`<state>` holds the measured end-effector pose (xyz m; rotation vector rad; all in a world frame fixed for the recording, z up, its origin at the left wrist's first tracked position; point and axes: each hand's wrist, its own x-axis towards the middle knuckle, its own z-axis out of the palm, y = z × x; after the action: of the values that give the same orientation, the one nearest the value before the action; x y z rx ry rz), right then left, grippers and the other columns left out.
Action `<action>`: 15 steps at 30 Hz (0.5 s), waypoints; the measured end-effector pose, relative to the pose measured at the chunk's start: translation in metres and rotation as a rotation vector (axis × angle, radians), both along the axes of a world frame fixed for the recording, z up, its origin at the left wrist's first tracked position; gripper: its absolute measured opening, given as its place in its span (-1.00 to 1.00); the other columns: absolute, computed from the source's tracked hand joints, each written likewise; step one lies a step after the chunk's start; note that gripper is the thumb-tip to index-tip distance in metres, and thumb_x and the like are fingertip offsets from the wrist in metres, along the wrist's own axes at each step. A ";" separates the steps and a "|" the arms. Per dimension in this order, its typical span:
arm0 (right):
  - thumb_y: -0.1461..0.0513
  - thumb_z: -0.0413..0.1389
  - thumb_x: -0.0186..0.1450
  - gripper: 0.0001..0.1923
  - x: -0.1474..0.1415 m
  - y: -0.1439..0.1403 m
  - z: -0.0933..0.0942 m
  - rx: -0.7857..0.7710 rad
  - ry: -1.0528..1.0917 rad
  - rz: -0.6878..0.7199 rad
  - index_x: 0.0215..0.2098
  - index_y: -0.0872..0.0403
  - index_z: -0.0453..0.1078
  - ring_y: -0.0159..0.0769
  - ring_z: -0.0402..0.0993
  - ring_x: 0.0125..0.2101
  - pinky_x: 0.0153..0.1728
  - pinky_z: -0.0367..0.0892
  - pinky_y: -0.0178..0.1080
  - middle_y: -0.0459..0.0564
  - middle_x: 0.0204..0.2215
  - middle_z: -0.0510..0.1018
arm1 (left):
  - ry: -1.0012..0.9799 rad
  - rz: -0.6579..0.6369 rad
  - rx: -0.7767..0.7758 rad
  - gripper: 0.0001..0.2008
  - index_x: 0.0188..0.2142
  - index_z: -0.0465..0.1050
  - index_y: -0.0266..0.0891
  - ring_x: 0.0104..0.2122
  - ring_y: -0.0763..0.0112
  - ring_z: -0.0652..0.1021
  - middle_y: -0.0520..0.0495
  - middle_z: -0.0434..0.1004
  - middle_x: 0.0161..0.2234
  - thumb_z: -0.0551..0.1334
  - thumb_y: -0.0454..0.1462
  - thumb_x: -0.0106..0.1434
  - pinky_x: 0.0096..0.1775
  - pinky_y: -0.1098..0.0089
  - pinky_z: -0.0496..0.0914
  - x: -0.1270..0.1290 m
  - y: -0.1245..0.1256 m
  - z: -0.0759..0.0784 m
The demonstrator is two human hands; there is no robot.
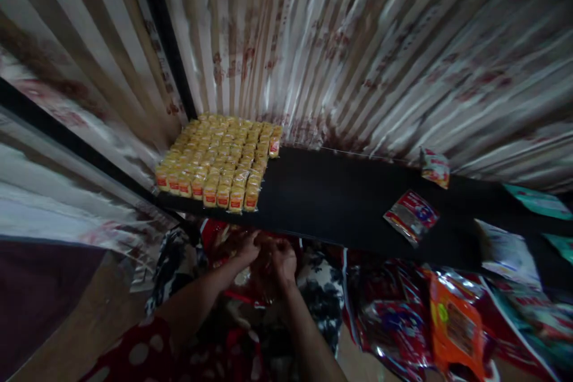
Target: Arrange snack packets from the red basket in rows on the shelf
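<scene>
A shiny red plastic bag (250,286) lies across my lap, just under the front edge of the dark shelf (322,191). My left hand (248,249) and my right hand (283,259) are close together at the bag, with fingers curled and closed on its upper part. Dim light and blur hide the fingertips and what is inside the bag. Above and ahead of my hands, small yellow-wrapped packets (215,155) with red labels stand in tight rows at the shelf's left end.
Farther right on the shelf are a red packet (412,216), a small upright packet (435,167), a white packet (508,250) and a green packet (537,201). Below it hang or lie red bags (394,316) and an orange packet (456,322). Printed plastic sheeting (313,42) walls the back.
</scene>
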<state>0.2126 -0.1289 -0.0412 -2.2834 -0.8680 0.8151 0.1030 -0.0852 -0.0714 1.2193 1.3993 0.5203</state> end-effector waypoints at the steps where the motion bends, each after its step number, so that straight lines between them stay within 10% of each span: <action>1: 0.10 0.01 0.08 -0.78 0.000 -0.004 0.008 -0.006 -0.010 0.017 -0.44 0.02 0.43 -0.27 0.47 -0.49 -0.46 0.27 -0.32 -0.06 -0.49 0.58 | -0.012 -0.007 0.008 -0.63 -0.17 0.44 -0.21 -0.08 0.28 0.48 -0.11 0.53 -0.11 0.19 -0.50 0.00 0.04 0.28 0.31 -0.002 -0.004 0.001; 15: -0.02 0.04 0.13 -0.59 0.006 -0.020 0.071 0.342 0.256 0.163 -0.22 0.08 0.43 -0.21 0.50 -0.32 -0.27 0.37 -0.23 0.02 -0.33 0.59 | -0.276 0.049 -0.056 -0.73 -0.15 0.35 -0.24 -0.41 0.46 0.48 -0.05 0.48 -0.24 0.16 -0.32 0.11 -0.51 0.56 0.33 -0.017 -0.035 0.035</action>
<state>0.2183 -0.1485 0.0299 -1.7862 -0.9973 0.9264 0.0859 -0.1205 -0.0360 1.0272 1.2022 0.6533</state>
